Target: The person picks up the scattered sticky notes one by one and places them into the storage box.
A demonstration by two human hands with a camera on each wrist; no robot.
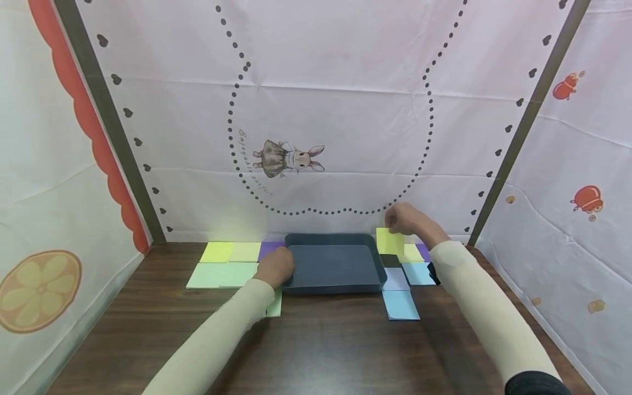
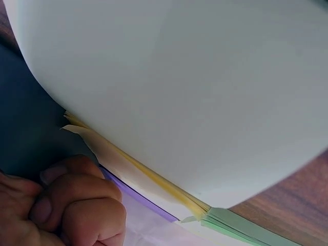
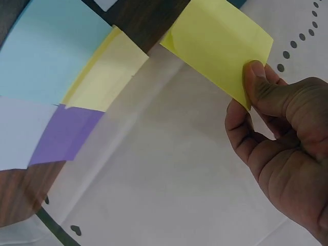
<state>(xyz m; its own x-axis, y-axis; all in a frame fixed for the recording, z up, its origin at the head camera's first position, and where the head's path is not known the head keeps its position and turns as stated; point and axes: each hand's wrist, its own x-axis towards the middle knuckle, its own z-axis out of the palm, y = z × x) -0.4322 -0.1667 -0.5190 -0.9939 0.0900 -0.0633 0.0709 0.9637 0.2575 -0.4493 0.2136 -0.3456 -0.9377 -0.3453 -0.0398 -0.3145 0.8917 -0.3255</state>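
Note:
My right hand (image 1: 407, 220) pinches a yellow sticky note (image 3: 220, 48) by one corner, thumb on its face. The note hangs above the right rear corner of the dark blue tray (image 1: 336, 289). My left hand (image 1: 275, 267) is at the tray's left side, over the pads there. In the left wrist view its fingers (image 2: 95, 220) are curled, and nothing shows between them; whether they touch the rim is hidden. A purple pad (image 1: 270, 248) lies just behind that hand. Below the right hand are a pale yellow pad (image 3: 107, 77) and another purple pad (image 3: 66, 133).
Yellow pads (image 1: 217, 252) and green pads (image 1: 222, 275) lie left of the tray. To its right are a black pad (image 1: 390, 260) and blue pads (image 1: 401, 305). A white printed cloth (image 1: 345, 131) rises behind the brown table (image 1: 336, 345).

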